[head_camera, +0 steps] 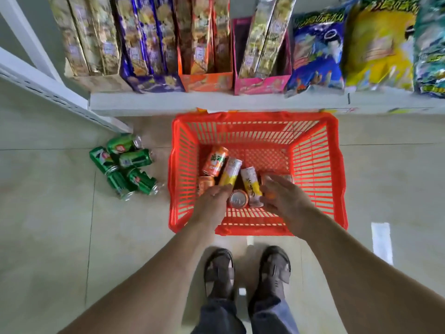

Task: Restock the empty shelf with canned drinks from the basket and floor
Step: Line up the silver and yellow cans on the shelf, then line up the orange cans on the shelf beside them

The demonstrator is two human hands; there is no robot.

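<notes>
A red plastic basket (pixel 317 165) stands on the floor below the shelf. Inside lie several cans: an orange can (pixel 215 161), two slim yellow-and-white cans (pixel 230 172) (pixel 251 184), and an upright can showing its silver top (pixel 238 199). Both my hands reach down into the basket. My left hand (pixel 213 201) hovers over the lower end of a yellow can and an orange can (pixel 206 184), fingers relaxed. My right hand (pixel 283 196) has its fingers spread over another orange can (pixel 271 195), partly hiding it. Several green cans (pixel 127 162) lie in a heap on the floor to the left.
A white shelf (pixel 216 102) above the basket holds snack boxes (pixel 207 56) and chip bags (pixel 317 56). A white shelf upright (pixel 48 83) runs diagonally at the left. My two feet in sandals (pixel 248 271) stand just behind the basket on the tiled floor.
</notes>
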